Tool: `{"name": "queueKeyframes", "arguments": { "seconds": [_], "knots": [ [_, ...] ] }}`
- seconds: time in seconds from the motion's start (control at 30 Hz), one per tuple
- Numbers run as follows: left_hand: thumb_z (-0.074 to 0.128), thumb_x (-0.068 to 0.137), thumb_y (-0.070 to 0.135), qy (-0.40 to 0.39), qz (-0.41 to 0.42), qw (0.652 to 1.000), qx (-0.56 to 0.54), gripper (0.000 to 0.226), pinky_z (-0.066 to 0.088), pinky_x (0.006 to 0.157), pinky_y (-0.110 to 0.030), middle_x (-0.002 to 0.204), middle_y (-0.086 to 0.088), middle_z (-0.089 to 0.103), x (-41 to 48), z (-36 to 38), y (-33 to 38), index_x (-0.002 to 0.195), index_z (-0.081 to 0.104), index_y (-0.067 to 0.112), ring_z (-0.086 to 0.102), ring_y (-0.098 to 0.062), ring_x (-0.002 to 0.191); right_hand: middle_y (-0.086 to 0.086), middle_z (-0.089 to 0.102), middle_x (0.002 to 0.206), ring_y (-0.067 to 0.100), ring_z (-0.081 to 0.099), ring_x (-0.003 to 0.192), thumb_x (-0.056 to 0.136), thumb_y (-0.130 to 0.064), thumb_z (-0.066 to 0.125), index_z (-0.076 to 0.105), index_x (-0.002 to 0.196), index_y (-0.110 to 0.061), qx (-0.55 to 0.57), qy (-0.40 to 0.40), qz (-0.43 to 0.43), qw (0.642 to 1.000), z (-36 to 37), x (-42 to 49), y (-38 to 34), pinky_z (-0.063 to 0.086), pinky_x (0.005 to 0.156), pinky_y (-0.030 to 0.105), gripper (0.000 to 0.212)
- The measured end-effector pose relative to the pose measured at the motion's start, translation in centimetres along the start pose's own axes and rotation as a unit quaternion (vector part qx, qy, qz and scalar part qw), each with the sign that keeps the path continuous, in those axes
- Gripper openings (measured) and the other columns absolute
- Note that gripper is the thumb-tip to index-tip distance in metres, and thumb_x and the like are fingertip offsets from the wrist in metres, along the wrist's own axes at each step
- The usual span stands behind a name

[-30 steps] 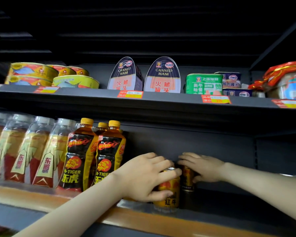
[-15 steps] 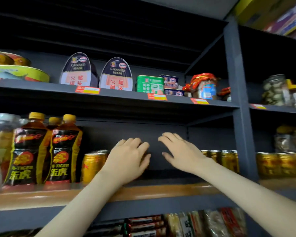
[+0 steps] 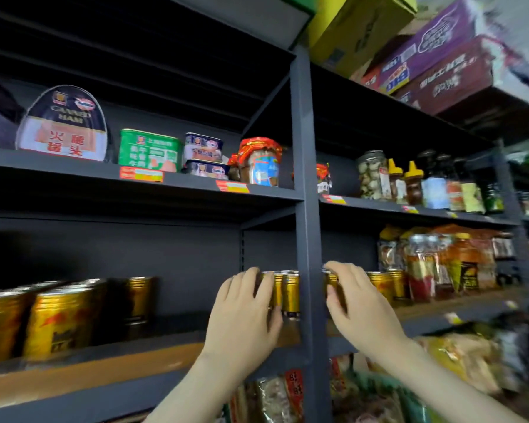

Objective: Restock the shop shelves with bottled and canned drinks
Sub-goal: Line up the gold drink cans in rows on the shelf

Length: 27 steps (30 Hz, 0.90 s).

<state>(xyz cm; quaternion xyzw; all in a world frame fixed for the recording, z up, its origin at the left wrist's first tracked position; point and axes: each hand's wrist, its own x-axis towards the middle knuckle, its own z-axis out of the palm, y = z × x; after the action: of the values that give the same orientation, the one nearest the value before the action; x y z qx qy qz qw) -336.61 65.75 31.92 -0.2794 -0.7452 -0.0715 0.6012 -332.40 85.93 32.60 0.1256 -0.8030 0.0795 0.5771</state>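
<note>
Gold drink cans (image 3: 290, 291) stand on the middle shelf (image 3: 104, 377) just left of the grey upright post (image 3: 306, 209). My left hand (image 3: 245, 312) reaches in there, fingers curved round a can that it mostly hides. Right of the post my right hand (image 3: 361, 303) curves thumb and fingers round another gold can (image 3: 332, 280). More gold cans (image 3: 382, 285) stand behind that hand. A larger group of gold cans (image 3: 58, 319) fills the shelf's left end, blurred.
The upper shelf carries canned ham (image 3: 64, 123), green tins (image 3: 148, 151) and jars (image 3: 261, 163). Jars and sauce bottles (image 3: 409, 184) line the right bay. Cardboard boxes (image 3: 434, 62) sit on top. Snack packets (image 3: 458, 355) lie at the lower right.
The view swung right along the shelf; the tiger bottles left the frame. Both hands moved right from the bare back panel onto the gold cans either side of the post.
</note>
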Motion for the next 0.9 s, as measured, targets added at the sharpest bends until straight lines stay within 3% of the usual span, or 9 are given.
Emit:
{"name": "queueKeyframes", "arguments": {
  "seconds": [0.17,0.3,0.4,0.5,0.67,0.77,0.9],
  "knots": [
    [0.043,0.083,0.043,0.002,-0.026,1.000,0.015,0.060,0.037,0.109,-0.044,0.136,-0.019,0.051,1.6,5.7,6.1,0.135,0.047,0.012,0.049,-0.034,0.124,-0.003,0.037,0.145,0.013,0.036,0.135,0.098,-0.033,0.050,0.022,0.150,-0.022,-0.011,-0.092,0.133,0.987,1.8,-0.2,9.3,0.036,0.102,0.020,0.060],
    [0.043,0.083,0.039,0.038,-0.099,0.994,0.037,0.062,0.031,0.109,-0.049,0.143,-0.028,0.033,2.9,9.0,9.5,0.139,0.042,0.011,0.038,-0.041,0.126,0.007,0.032,0.152,0.023,0.039,0.136,0.092,-0.051,0.054,0.006,0.152,-0.023,0.023,-0.186,0.200,0.962,3.5,1.4,14.4,0.041,0.102,0.031,0.081],
    [0.044,0.085,0.032,0.089,-0.112,0.987,0.077,0.059,0.027,0.109,-0.051,0.145,-0.027,0.032,2.7,10.1,9.8,0.140,0.045,0.011,0.036,-0.042,0.131,0.008,0.031,0.154,0.024,0.049,0.129,0.088,-0.061,0.054,0.010,0.152,-0.023,0.036,-0.221,0.197,0.955,5.0,2.7,15.8,0.047,0.091,0.029,0.086],
    [0.045,0.086,0.032,0.099,-0.100,0.983,0.117,0.058,0.026,0.110,-0.052,0.147,-0.025,0.030,2.5,10.2,9.9,0.140,0.045,0.010,0.032,-0.040,0.135,0.013,0.020,0.156,0.030,0.044,0.133,0.086,-0.065,0.054,0.013,0.152,-0.018,0.009,-0.240,0.197,0.951,6.2,3.7,15.9,0.047,0.096,0.034,0.091],
    [0.043,0.088,0.031,0.070,-0.074,0.975,0.195,0.055,0.018,0.115,-0.051,0.149,-0.023,0.027,2.9,10.3,10.4,0.139,0.043,0.009,0.028,-0.038,0.138,0.015,0.017,0.154,0.035,0.045,0.130,0.084,-0.053,0.066,0.016,0.149,-0.017,0.022,-0.242,0.205,0.948,6.4,4.2,15.7,0.049,0.096,0.038,0.090],
    [0.041,0.089,0.029,0.055,-0.051,0.972,0.221,0.050,0.019,0.114,-0.052,0.149,-0.022,0.028,3.0,10.5,10.6,0.134,0.050,0.009,0.029,-0.037,0.138,0.015,0.027,0.152,0.033,0.049,0.126,0.084,-0.040,0.072,0.020,0.144,-0.017,0.083,-0.216,0.191,0.954,6.8,3.9,15.5,0.049,0.091,0.035,0.083],
    [0.043,0.088,0.031,0.048,-0.043,0.977,0.205,0.046,0.024,0.112,-0.051,0.147,-0.021,0.030,2.8,10.3,10.4,0.124,0.060,0.008,0.031,-0.036,0.137,0.007,0.049,0.132,0.023,0.058,0.112,0.080,-0.030,0.077,0.036,0.122,-0.016,0.164,-0.136,0.168,0.963,6.6,3.0,15.4,0.049,0.079,0.025,0.060]
  ]
}}
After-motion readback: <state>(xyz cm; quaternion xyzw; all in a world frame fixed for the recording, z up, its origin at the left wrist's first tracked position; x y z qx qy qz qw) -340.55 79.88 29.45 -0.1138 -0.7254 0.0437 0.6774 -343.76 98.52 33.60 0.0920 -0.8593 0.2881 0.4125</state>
